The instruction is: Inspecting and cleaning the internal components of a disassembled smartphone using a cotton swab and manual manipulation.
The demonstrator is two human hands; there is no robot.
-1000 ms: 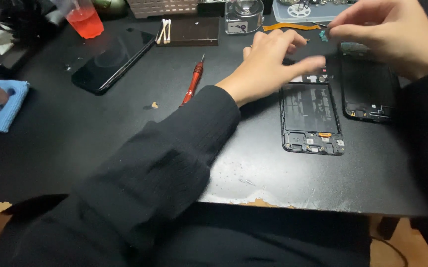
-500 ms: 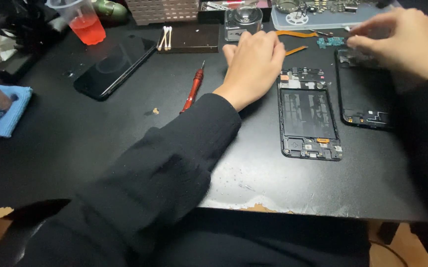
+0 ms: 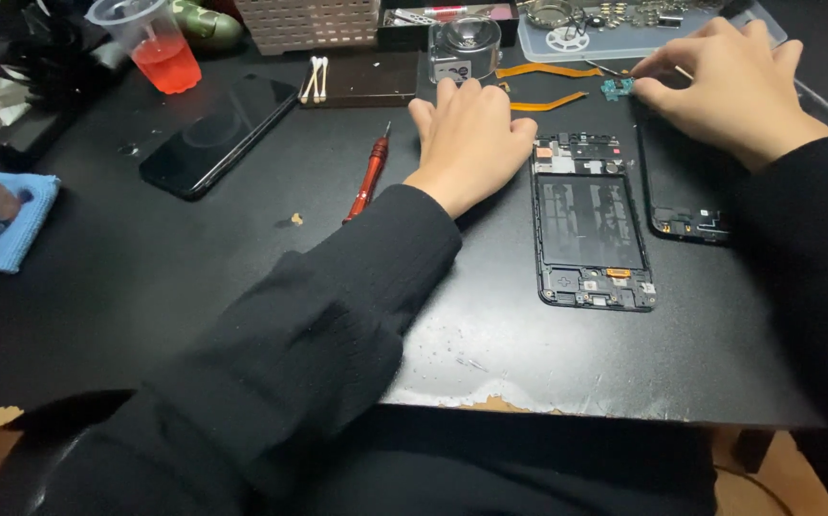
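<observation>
My left hand (image 3: 471, 143) lies flat on the black table (image 3: 242, 287), palm down, fingers together and holding nothing; its little-finger side is just beside the top left corner of the open phone frame (image 3: 591, 225). My fingertips (image 3: 447, 91) reach up towards a small clear box (image 3: 465, 46) at the back. My right hand (image 3: 734, 91) is further right, curled, with thumb and forefinger pinched near a small teal part (image 3: 615, 89); I cannot tell whether they really grip it or only touch it. That part sits at the top edge of the second phone piece (image 3: 682, 191), a dark panel lying just right of the frame and partly under my right wrist. The frame itself lies face up in front of me, between my two hands, its board and connectors showing at top and bottom. Two orange flex strips (image 3: 543, 86) lie behind it, between my hands. A red screwdriver (image 3: 369, 177) lies just left of my left wrist, and a tiny scrap (image 3: 296, 219) rests near its tip. Further left lies a dark phone (image 3: 218, 134), with cotton swabs (image 3: 315, 78) beyond it and a cup (image 3: 156, 43) of red drink in the far corner. A blue cloth (image 3: 12, 225) sits at the left edge. A tray (image 3: 624, 24) of small parts is at the back right.
</observation>
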